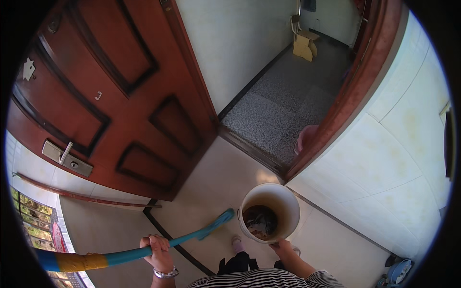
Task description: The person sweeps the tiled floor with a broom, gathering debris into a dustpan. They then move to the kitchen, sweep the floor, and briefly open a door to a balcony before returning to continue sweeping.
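My left hand (159,252) is closed around the blue-green handle of a long cleaning tool (194,234). Blue and yellow wrapping covers the handle's near part at the left. The tool's blue head (226,216) points toward the bucket; whether it is a broom or a mop I cannot tell. With my right hand (282,248) I grip the near rim of a white plastic bucket (291,212). Dark brown liquid (261,221) lies in the bottom of the bucket, whose inner wall is stained. My right fingers are partly hidden by the rim.
A red-brown door (140,90) with a metal lever handle (66,154) stands open at the left. Past its threshold (252,147) are a speckled grey floor, a pink bucket (307,136) and a small wooden chair (304,43). A red pole (90,198) leans low at the left.
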`<state>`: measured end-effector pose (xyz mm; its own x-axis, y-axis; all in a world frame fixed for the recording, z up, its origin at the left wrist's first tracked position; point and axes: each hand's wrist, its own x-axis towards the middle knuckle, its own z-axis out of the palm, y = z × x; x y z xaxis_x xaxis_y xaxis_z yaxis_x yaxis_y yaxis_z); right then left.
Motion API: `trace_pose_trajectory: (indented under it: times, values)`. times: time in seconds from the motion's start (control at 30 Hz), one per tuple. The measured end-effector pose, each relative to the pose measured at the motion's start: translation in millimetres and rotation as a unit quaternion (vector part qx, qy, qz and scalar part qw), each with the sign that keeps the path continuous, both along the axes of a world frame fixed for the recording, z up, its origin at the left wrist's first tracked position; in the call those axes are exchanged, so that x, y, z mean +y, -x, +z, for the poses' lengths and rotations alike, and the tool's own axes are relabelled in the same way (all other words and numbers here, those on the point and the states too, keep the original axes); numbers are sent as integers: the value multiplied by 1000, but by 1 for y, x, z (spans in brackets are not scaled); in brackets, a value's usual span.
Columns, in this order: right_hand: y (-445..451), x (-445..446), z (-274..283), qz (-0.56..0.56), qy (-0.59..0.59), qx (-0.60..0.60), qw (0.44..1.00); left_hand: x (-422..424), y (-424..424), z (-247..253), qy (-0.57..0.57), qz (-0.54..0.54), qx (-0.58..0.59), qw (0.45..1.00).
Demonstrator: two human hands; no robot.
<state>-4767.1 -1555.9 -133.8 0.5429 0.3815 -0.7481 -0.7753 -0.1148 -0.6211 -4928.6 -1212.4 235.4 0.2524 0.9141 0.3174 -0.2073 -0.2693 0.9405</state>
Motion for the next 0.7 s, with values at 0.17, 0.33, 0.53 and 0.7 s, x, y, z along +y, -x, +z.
trace_pose_trajectory:
  times: [0.17,0.33,0.53,0.7]
  values:
    - [-60,157,35,-113,12,143,983,35,26,-19,8,62,-2,998]
    - [-118,262,-35,-24,-17,108,994,52,15,-38,28,135,41,990]
    - [-157,375,-109,62,52,98,992,53,-7,-70,93,220,105,965]
    - [-169,435,-169,70,40,108,991,82,0,-91,116,259,114,952]
